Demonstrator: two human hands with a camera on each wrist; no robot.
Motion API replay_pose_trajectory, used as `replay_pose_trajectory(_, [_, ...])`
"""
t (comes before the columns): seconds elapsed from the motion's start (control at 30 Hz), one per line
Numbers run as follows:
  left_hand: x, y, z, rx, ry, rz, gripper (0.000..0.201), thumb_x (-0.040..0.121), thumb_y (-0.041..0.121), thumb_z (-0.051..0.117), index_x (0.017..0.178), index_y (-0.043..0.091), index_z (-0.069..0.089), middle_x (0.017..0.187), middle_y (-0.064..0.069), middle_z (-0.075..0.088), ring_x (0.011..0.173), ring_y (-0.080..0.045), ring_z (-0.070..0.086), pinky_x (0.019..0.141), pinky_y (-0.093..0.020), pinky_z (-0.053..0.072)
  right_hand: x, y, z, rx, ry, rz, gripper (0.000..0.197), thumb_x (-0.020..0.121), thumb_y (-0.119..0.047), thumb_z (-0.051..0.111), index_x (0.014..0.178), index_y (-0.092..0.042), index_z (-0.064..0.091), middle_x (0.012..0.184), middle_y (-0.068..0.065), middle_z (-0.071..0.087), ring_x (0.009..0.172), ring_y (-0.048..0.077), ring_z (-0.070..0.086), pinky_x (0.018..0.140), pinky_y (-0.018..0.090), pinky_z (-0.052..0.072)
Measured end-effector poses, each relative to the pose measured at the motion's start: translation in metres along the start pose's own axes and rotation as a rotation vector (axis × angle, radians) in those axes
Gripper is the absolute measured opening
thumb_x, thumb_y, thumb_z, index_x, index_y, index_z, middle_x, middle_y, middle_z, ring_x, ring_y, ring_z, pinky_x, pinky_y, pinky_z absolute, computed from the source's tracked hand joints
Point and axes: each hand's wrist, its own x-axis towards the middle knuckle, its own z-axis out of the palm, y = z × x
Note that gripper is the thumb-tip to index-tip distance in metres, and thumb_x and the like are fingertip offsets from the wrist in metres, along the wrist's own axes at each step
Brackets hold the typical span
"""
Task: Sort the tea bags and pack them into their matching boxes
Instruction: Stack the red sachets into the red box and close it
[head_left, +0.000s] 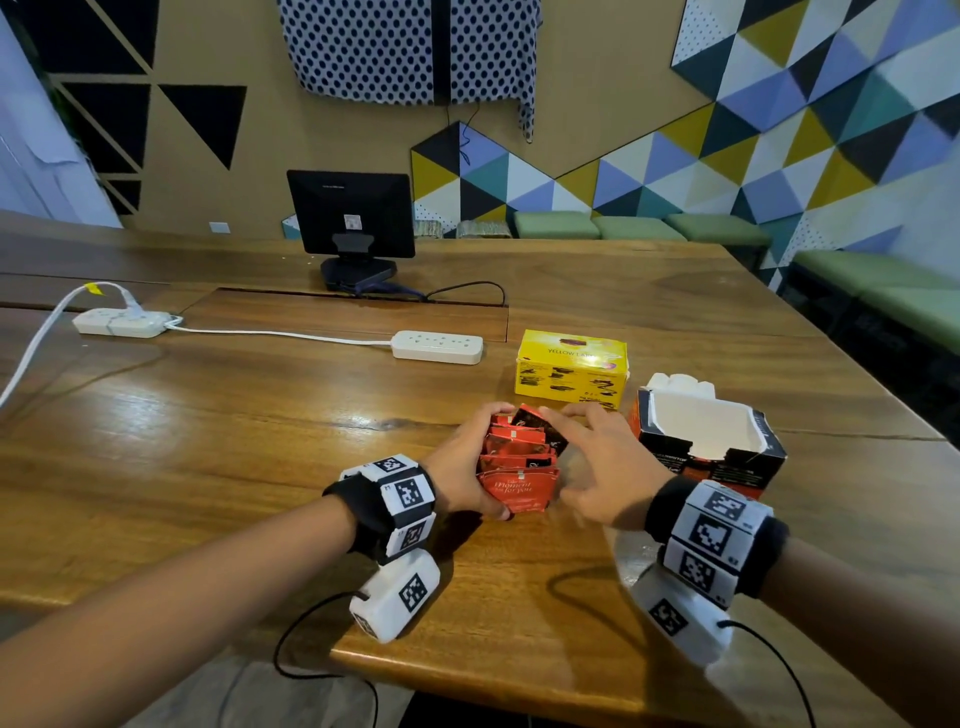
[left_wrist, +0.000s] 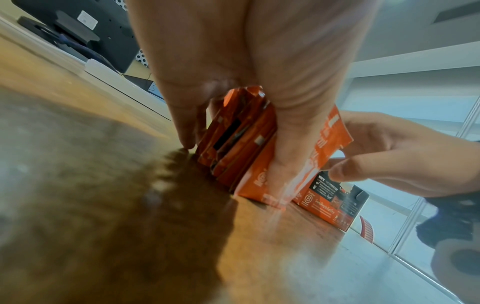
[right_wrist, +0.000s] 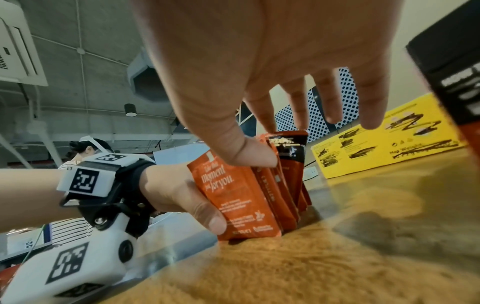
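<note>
Nearest you, your left hand (head_left: 462, 467) grips a stack of red tea bags (head_left: 519, 467) standing on edge on the wooden table (head_left: 260, 467): the thumb presses the front sachet, the one printed "moment for you", and the fingers curl round the far end of the stack, so the hand is clamped on it from both ends. Your right hand (head_left: 602, 467) hovers just to the right of the stack with its fingers spread and relaxed; the right wrist view shows its thumb touching the top edges of the sachets while the other fingers hang loose above them, gripping nothing. The bags lean against one another, a little fanned at the top, and the rearmost one shows a dark printed face. Just beyond your right hand, to the right, sits the open black and red box (head_left: 711, 447), its lid flaps up and its white inside showing; it stands near the stack but apart from it. Behind the stack, a little farther off, is the yellow box (head_left: 571, 371), closed and lying with its printed side toward you. Farther back to the left, a white power strip (head_left: 436, 347) lies on the table with its cord running to a second power strip (head_left: 119, 322), and a black monitor (head_left: 350, 215) stands near the far edge.
</note>
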Motion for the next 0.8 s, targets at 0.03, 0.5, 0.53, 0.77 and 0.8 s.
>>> replay_pose_trajectory(0.03, [0.000,0.000,0.000,0.003,-0.003,-0.007,0.115,0.049,0.012,0.087,0.135,0.038,0.015,0.136,-0.001,0.041,0.126,-0.018,0.043,0.106,-0.046,0.041,-0.002,0.002,-0.001,0.005,0.015,0.020,0.082,0.080,-0.029,0.060,0.147,-0.026,0.014,0.146,0.000,0.022,0.134,0.021,0.021,0.113,0.036,0.024])
replay_pose_trajectory(0.5, [-0.001,0.002,0.002,0.026,0.010,0.009,0.105,0.050,0.011,0.087,0.132,0.027,0.023,0.126,0.002,0.044,0.119,-0.016,0.045,0.105,-0.042,0.041,-0.001,-0.005,0.019,0.253,-0.126,0.071,0.051,0.082,-0.026,0.065,0.128,-0.020,0.044,0.097,-0.010,0.060,0.085,0.005,0.057,0.071,0.010,0.043])
replay_pose_trajectory(0.53, [-0.001,0.002,0.001,0.027,0.013,0.012,0.104,0.051,0.010,0.087,0.132,0.025,0.024,0.125,0.002,0.044,0.119,-0.016,0.045,0.104,-0.041,0.041,0.000,-0.005,0.017,0.252,-0.097,0.078,0.055,0.082,-0.027,0.066,0.131,-0.020,0.042,0.105,-0.007,0.061,0.090,0.007,0.057,0.075,0.014,0.045])
replay_pose_trajectory(0.77, [-0.004,0.003,0.001,0.030,0.010,0.034,0.103,0.054,0.010,0.086,0.134,0.025,0.023,0.131,0.000,0.043,0.123,-0.016,0.044,0.106,-0.039,0.040,0.009,-0.012,0.001,0.055,0.046,-0.053,0.087,0.078,-0.021,0.063,0.145,-0.036,0.009,0.121,0.001,0.045,0.112,0.017,0.047,0.097,0.034,0.045])
replay_pose_trajectory(0.8, [-0.005,0.004,0.001,0.033,0.011,0.032,0.104,0.055,0.010,0.086,0.136,0.025,0.021,0.133,0.000,0.042,0.124,-0.015,0.043,0.107,-0.038,0.039,0.010,-0.014,0.001,-0.019,0.024,-0.053,0.087,0.079,-0.022,0.062,0.145,-0.037,0.008,0.122,0.002,0.042,0.113,0.018,0.044,0.097,0.036,0.046])
